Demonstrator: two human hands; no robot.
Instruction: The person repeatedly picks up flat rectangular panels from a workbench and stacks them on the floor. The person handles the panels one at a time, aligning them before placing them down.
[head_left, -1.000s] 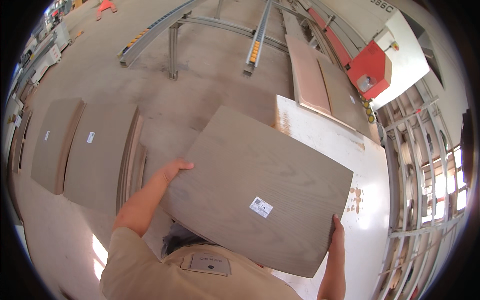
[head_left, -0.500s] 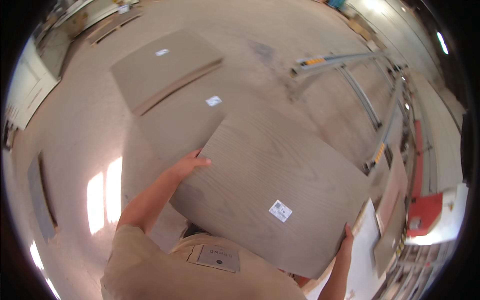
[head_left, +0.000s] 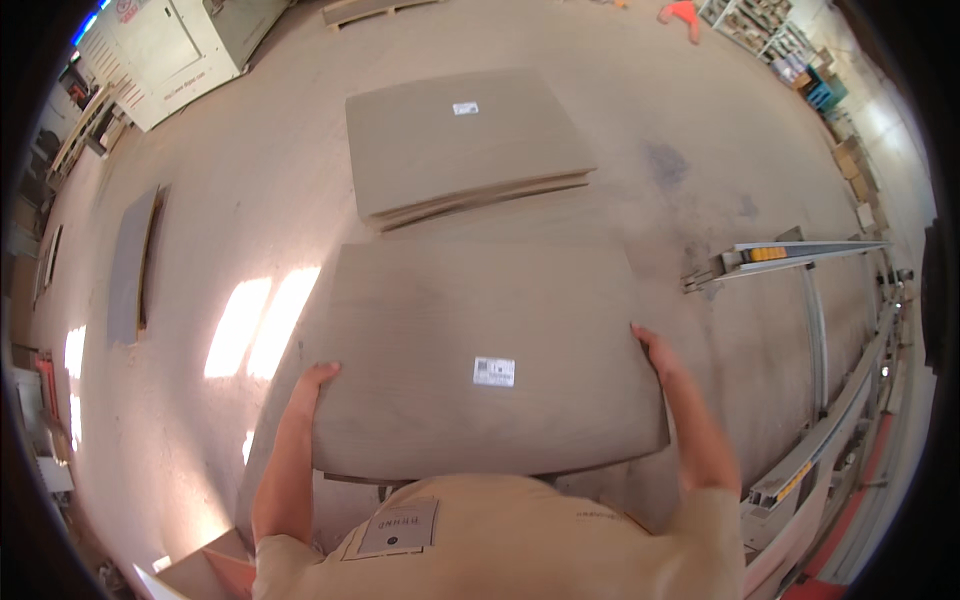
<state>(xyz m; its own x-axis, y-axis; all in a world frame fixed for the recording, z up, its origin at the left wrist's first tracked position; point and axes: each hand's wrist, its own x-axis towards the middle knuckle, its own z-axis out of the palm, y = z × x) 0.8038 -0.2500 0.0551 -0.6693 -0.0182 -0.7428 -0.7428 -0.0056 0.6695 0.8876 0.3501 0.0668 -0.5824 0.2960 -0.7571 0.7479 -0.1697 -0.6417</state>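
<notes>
A wide grey-brown wood-grain panel [head_left: 420,320] lies in front of my body, face up and roughly level. On it is a white printed label [head_left: 494,372]. My left hand [head_left: 322,376] holds its left edge, thumb on top and the other fingers hidden below. At the right edge my right hand [head_left: 645,340] grips it the same way. Beneath the panel's near edge a dark edge shows; I cannot tell whether the panel touches another board. Just beyond it, a stack of similar panels [head_left: 440,150] rests on the floor, with a label on top.
Metal rails with yellow parts [head_left: 770,254] stand on the right. A narrow grey board [head_left: 132,265] lies at the left. Far left is a white machine cabinet [head_left: 180,60]; shelving [head_left: 765,28] stands far right. Beside my left elbow is a brown box-like piece [head_left: 200,575].
My view and body have turned right to left, so the stack now lies straight ahead. The held panel has swung from tilted at the right to squared in front of me, both hands still gripping.
</notes>
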